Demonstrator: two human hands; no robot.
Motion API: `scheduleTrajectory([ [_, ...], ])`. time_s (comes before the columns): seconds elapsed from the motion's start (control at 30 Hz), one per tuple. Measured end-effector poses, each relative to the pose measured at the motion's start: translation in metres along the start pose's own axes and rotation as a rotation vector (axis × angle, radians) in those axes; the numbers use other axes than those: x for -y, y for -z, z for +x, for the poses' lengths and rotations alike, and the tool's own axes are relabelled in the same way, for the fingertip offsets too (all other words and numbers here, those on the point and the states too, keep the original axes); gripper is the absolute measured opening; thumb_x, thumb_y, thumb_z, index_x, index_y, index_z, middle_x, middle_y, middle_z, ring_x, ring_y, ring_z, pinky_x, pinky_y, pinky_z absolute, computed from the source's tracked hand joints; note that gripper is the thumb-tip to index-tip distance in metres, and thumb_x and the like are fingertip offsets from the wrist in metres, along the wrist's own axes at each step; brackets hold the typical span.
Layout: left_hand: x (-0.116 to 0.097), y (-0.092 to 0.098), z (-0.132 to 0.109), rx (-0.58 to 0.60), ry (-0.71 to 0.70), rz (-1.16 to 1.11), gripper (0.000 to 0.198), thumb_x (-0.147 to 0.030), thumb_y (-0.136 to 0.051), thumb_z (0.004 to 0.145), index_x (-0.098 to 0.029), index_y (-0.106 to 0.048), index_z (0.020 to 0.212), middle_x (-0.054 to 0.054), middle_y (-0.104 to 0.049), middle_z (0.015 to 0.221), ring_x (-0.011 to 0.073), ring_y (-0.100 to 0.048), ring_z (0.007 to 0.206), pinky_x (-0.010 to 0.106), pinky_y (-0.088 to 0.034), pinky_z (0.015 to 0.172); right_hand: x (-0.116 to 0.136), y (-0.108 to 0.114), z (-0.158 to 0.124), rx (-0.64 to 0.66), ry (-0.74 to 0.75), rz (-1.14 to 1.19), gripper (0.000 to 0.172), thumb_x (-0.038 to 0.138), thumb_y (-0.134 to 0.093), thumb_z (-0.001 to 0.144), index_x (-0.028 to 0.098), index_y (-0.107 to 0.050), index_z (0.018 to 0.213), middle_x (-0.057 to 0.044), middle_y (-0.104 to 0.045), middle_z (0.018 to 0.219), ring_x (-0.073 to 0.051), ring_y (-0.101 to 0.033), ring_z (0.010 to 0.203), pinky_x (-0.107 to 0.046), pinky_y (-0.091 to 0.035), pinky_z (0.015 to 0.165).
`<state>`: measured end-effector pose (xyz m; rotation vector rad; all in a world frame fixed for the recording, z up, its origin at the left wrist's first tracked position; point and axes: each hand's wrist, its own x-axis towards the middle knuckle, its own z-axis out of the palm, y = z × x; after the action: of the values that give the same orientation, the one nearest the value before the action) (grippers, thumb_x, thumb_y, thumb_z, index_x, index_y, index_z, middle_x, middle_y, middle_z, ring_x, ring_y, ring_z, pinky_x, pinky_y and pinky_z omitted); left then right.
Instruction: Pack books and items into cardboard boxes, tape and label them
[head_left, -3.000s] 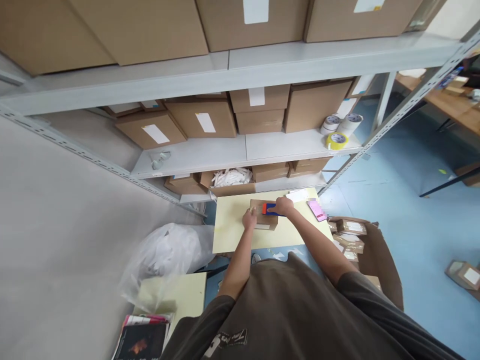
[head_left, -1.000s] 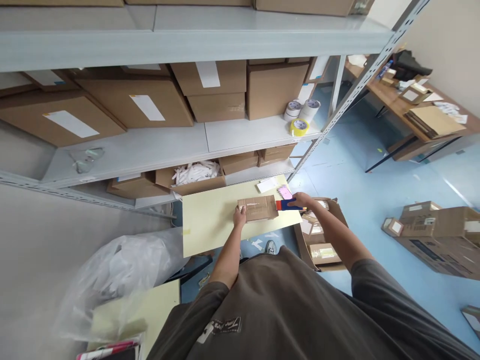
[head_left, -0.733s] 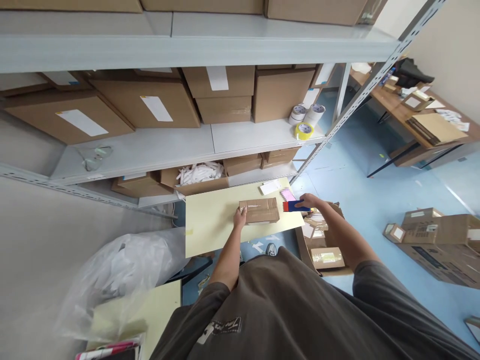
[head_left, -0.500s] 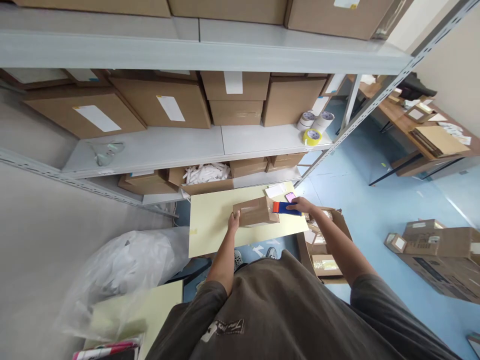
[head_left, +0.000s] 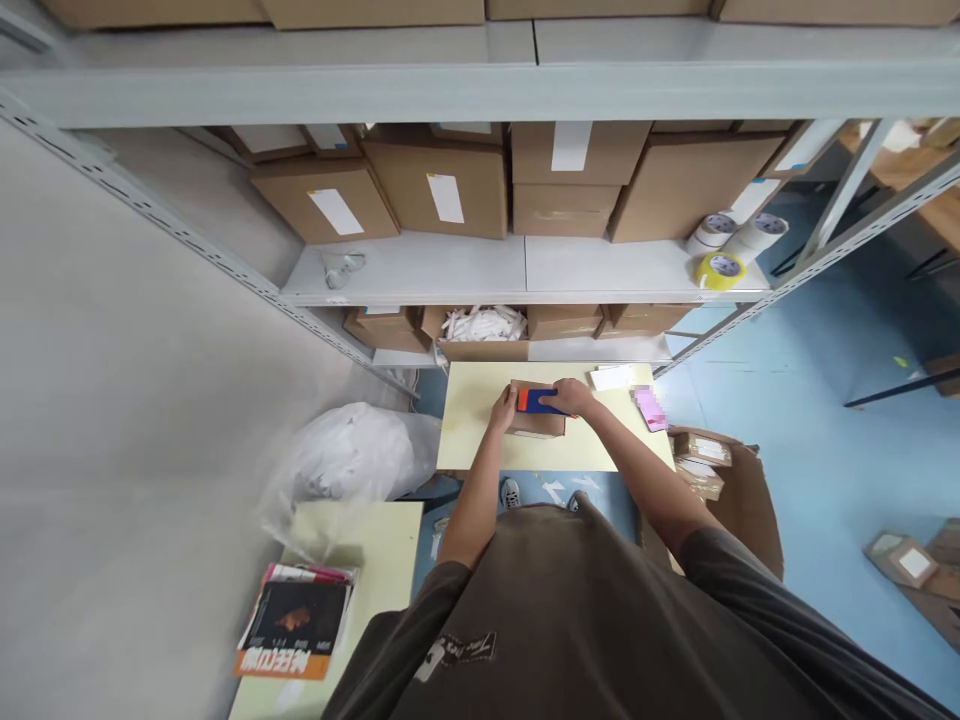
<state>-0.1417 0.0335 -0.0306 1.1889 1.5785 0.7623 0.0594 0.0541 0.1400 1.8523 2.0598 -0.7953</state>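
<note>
A small cardboard box (head_left: 541, 425) lies on the pale yellow table (head_left: 480, 450) below me. My left hand (head_left: 502, 410) is closed on the box's left end and holds it steady. My right hand (head_left: 574, 397) grips a blue and red tape dispenser (head_left: 534, 401), which rests on top of the box near its left end. A pink phone (head_left: 649, 408) and a white slip of paper (head_left: 612, 377) lie on the table to the right of the box.
Grey metal shelving (head_left: 525, 270) carries cardboard cartons and several tape rolls (head_left: 720, 270). An open carton of small parcels (head_left: 701, 470) stands on the blue floor at right. A white plastic bag (head_left: 352, 460) and a second table with a magazine (head_left: 296, 620) are at left.
The tape dispenser went from the box's top off past its right end, then came back on top near the left end. My left hand stayed on the box. My head turned back left.
</note>
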Motion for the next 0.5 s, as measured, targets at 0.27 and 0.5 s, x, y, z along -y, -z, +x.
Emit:
scheduleTrajectory([
  [0.27,-0.004,-0.014,-0.012,-0.082,0.075,0.087,0.057,-0.054,-0.030,0.114,-0.023,-0.064,0.148,0.010,-0.075,0.140,0.0283,-0.069,0.130,0.043,-0.054,0.112,-0.002,-0.007,0.001,-0.017,0.014,0.032,0.054,0.066,-0.070,0.096,0.018,-0.081,0.119,-0.016,-0.080,0.124,-0.031,-0.073,0.117,-0.029,-0.052,0.087],
  [0.5,-0.006,-0.029,-0.012,-0.095,0.091,0.175,0.061,-0.057,-0.030,0.114,-0.023,-0.057,0.157,0.010,-0.072,0.145,0.0263,-0.068,0.134,0.037,-0.055,0.111,-0.139,0.012,-0.023,-0.018,-0.139,-0.004,0.049,0.064,-0.075,0.092,0.017,-0.083,0.104,-0.016,-0.081,0.109,-0.030,-0.075,0.105,-0.030,-0.052,0.081],
])
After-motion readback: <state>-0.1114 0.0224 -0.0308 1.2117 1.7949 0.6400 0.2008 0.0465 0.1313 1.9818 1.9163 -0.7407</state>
